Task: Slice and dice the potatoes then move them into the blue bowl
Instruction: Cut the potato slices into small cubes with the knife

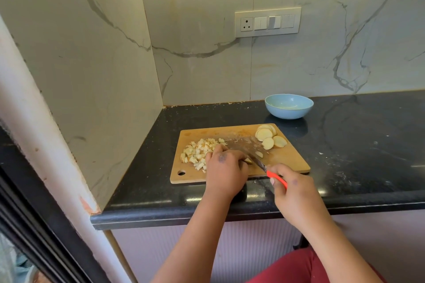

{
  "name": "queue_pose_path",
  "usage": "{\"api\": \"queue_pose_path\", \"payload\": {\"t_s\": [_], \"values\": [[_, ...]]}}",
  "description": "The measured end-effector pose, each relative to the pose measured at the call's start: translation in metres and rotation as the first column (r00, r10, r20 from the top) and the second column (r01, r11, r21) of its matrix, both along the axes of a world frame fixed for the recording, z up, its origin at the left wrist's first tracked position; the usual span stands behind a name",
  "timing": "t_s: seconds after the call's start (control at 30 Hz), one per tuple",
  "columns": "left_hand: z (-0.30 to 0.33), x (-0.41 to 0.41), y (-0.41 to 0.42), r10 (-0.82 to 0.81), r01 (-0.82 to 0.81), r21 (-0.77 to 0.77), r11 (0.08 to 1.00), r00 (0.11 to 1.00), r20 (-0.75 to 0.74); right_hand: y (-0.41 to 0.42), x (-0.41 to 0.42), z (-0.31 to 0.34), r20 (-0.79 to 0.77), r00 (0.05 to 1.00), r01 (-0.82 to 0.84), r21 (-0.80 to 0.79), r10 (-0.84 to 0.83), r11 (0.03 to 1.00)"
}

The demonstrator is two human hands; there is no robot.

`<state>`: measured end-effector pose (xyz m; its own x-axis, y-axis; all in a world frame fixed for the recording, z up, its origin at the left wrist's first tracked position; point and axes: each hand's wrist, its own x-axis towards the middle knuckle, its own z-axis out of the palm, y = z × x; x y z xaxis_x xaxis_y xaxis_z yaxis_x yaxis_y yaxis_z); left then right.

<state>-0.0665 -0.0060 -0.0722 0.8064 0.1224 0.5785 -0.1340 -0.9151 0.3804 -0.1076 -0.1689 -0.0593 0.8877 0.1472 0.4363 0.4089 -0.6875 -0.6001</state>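
- A black stone counter (345, 145) runs along a marbled wall; a switch plate (268, 22) sits on the wall above it.
- A wooden cutting board (287, 158) lies near the counter's front edge, with a hanging hole at its near left corner.
- A pale blue bowl (289, 106) stands behind the board's far right corner, apart from it; nothing lies between the two.
- A heap of small pale potato cubes (197, 151) covers the board's left half.
- Round potato slices (269, 136), cream with thin tan skin edges, overlap at the far right corner.
- The left hand (224, 167) rests on the board beside the cubes, fingers curled down over a small potato piece that is mostly hidden.
- The right hand (296, 193) grips the red handle of a knife (250, 154).
- The knife's long axis runs diagonally, tip toward the far left, handle toward the near right.
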Motion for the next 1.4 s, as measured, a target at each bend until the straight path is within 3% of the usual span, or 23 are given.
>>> {"api": "queue_pose_path", "payload": {"t_s": [0.23,0.43,0.67,0.77,0.93,1.03,1.17,1.3,1.4], "values": [[0.005,-0.002,-0.001,-0.004,0.006,0.031,0.999,0.997,-0.077,0.007,-0.003,-0.001,-0.026,1.000,0.015,-0.041,-0.016,0.999],[0.004,-0.002,-0.001,0.005,-0.002,0.051,0.999,0.997,-0.071,0.024,0.006,0.005,-0.097,0.994,0.034,-0.213,-0.056,0.977],[0.008,-0.005,-0.001,-0.016,0.021,0.044,0.999,0.992,-0.122,-0.035,-0.003,0.015,-0.321,0.947,-0.047,-0.064,0.024,0.997],[0.008,-0.006,-0.003,-0.024,0.029,0.042,0.999,0.993,-0.117,-0.063,0.004,0.021,-0.397,0.910,-0.081,0.102,0.115,0.991],[0.002,-0.003,-0.001,-0.027,0.028,0.033,0.999,0.999,-0.035,-0.061,0.032,0.025,-0.371,0.894,-0.065,0.445,0.250,0.893],[0.001,-0.002,0.000,-0.042,0.041,0.047,0.998,0.999,0.023,-0.040,0.055,0.015,-0.263,0.940,-0.031,0.565,0.215,0.825],[0.004,-0.004,0.001,-0.278,0.269,0.092,0.959,0.954,0.107,-0.028,0.076,0.001,-0.125,0.990,0.021,0.558,0.059,0.830],[0.004,-0.001,-0.001,-0.489,0.486,0.153,0.860,0.872,-0.020,-0.028,0.083,-0.007,-0.087,0.995,0.006,0.492,0.043,0.870],[0.005,0.002,-0.002,-0.528,0.526,0.188,0.829,0.848,-0.043,-0.031,0.084,-0.010,-0.085,0.995,0.001,0.479,0.046,0.878]]}}
